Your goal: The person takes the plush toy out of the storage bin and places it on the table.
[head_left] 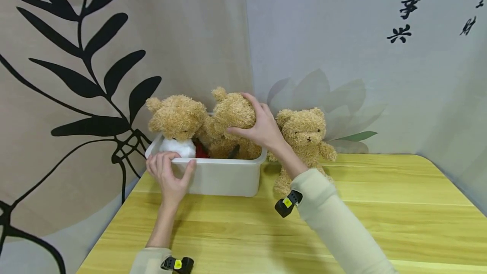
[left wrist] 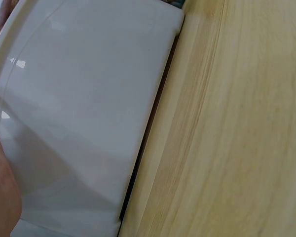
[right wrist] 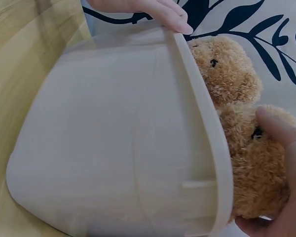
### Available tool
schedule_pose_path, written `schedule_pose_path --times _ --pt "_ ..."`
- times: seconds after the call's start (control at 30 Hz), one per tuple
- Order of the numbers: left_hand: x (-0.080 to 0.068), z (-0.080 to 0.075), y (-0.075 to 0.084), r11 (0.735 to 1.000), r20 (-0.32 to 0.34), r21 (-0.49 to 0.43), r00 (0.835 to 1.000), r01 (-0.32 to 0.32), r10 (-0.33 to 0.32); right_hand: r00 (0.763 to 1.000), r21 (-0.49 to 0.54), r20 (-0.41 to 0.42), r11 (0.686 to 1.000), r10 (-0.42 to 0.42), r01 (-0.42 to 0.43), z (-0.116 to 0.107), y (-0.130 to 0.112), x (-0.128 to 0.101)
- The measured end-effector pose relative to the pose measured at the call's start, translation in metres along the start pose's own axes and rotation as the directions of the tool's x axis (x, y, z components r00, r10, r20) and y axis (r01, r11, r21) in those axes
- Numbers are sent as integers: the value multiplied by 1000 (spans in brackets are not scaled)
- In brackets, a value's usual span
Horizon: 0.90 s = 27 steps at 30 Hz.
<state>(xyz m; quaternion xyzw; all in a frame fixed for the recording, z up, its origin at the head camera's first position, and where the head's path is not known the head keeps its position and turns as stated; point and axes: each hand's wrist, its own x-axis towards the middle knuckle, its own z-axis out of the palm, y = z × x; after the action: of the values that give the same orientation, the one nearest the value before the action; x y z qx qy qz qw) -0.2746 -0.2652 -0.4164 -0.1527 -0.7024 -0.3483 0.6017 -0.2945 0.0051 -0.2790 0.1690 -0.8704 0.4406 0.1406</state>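
Left hand (head_left: 169,176) is gripping the white plastic bin (head_left: 224,181) by its near rim, right hand (head_left: 264,130) clamped on a teddy bear (head_left: 233,111) inside, another teddy (head_left: 304,134) just right.

Black leaf print (head_left: 77,80), dark lettering (head_left: 410,7), wooden table (head_left: 403,206).

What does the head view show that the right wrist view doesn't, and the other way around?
Only the head view shows the fuzzy tan plush bear beside the white rectangular plastic bin, plus black brush-style characters.

Only the right wrist view shows the small black facial mark on the tan plush bear gripped by the right hand.

Both share the bin, gripped bear, right hand, left hand, yellow wood-grain tabletop and black leaf pattern.
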Motion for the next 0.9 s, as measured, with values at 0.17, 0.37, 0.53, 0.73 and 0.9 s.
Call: schedule_pose_path --times 0.17,0.37,0.53,0.73,0.9 --pt "0 0 1 1000 12 3 1000 9 -9 999 -3 -40 1000 3 -3 4 2 0" --pt "0 0 2 1000 12 7 1000 8 -8 997 -11 -76 999 -32 32 5 1 -4" --pt "0 -1 1 1000 10 9 1000 6 -6 989 -5 -114 996 -92 92 5 1 -10" --pt "0 -1 1 1000 10 14 1000 10 -10 974 31 -176 988 -144 152 0 -5 -16" --pt "0 -1 1 1000 11 13 1000 8 -8 945 56 -250 971 -213 233 -10 -14 -20"
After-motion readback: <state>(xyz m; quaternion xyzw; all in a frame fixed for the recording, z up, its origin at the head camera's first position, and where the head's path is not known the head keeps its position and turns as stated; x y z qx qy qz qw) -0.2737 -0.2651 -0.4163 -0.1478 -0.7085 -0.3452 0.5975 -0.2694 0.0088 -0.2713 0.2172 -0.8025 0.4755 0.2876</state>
